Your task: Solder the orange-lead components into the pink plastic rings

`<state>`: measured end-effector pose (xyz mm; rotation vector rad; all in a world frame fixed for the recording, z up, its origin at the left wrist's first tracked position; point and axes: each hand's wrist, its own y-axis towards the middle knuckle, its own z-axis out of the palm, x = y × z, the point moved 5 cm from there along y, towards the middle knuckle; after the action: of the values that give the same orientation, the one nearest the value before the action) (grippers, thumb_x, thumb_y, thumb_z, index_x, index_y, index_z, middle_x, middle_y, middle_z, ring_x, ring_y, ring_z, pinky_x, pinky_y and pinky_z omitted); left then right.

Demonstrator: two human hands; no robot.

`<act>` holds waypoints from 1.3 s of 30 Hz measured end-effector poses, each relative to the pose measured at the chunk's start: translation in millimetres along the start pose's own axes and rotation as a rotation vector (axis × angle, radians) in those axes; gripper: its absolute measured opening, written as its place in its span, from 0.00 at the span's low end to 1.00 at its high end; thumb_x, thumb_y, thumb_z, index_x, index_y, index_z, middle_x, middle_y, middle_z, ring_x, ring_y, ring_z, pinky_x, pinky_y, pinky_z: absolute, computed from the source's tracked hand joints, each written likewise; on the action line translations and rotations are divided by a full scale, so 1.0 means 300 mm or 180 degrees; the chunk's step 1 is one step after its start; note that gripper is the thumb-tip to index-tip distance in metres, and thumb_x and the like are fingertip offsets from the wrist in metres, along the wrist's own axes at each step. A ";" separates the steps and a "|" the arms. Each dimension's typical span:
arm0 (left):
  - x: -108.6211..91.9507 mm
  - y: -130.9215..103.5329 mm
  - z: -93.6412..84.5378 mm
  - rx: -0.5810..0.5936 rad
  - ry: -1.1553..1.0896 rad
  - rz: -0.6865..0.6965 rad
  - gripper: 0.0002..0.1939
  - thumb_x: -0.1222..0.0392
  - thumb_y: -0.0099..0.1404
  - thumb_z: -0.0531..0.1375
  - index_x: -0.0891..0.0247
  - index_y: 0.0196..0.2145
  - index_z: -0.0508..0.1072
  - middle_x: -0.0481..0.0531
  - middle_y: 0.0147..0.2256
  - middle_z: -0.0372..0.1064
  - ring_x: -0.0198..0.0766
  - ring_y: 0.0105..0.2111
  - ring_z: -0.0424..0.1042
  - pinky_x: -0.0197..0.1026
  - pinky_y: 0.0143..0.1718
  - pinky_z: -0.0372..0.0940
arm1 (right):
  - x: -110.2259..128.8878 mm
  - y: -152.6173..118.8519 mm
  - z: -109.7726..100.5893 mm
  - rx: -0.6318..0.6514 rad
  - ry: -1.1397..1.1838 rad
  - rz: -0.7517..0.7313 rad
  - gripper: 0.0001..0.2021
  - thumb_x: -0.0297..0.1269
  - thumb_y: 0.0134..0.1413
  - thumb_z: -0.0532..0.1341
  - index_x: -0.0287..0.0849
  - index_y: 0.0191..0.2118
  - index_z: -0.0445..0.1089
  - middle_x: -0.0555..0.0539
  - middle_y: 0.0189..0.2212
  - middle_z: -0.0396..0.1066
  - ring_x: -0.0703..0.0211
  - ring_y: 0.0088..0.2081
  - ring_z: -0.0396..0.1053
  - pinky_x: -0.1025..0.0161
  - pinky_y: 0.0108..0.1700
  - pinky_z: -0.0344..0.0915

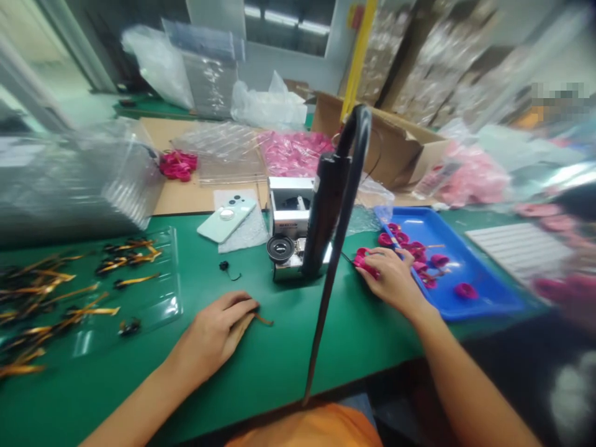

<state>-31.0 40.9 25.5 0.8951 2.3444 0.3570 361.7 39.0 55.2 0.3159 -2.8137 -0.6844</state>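
My left hand point(222, 324) rests on the green table, fingers closed on a flex ribbon cable point(264, 320) whose brown tail sticks out past the fingertips. My right hand point(393, 276) is at the near left rim of a blue tray point(488, 304), its fingers closed round a pink plastic part point(365, 262). More pink round parts point(466, 290) lie in that tray. Between the hands stands a small metal device with a round black lens point(280, 248). A black handheld microscope-like tube point(321, 211) on a bent cable leans in front of it.
Several ribbon-cable pieces point(135, 254) lie on a clear plastic tray point(174, 292) at left. A light green phone point(228, 220) sits on bubble wrap. Cardboard boxes point(400, 149) and bagged pink parts point(298, 152) stand behind. Another person's dark sleeve is blurred at right.
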 end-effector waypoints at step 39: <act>-0.268 0.099 0.094 0.0359 0.0158 0.1077 0.11 0.67 0.77 0.60 0.62 0.36 0.80 0.52 0.35 0.83 0.46 0.40 0.82 0.46 0.41 0.74 | 0.474 -0.069 0.150 0.0894 0.2389 -0.0620 0.09 0.30 0.64 0.66 0.46 0.49 0.75 0.41 0.45 0.83 0.42 0.45 0.84 0.49 0.48 0.82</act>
<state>49.3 9.6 51.6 1.3574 2.2731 0.3886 217.5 3.0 30.6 0.7281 -2.1559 -0.1364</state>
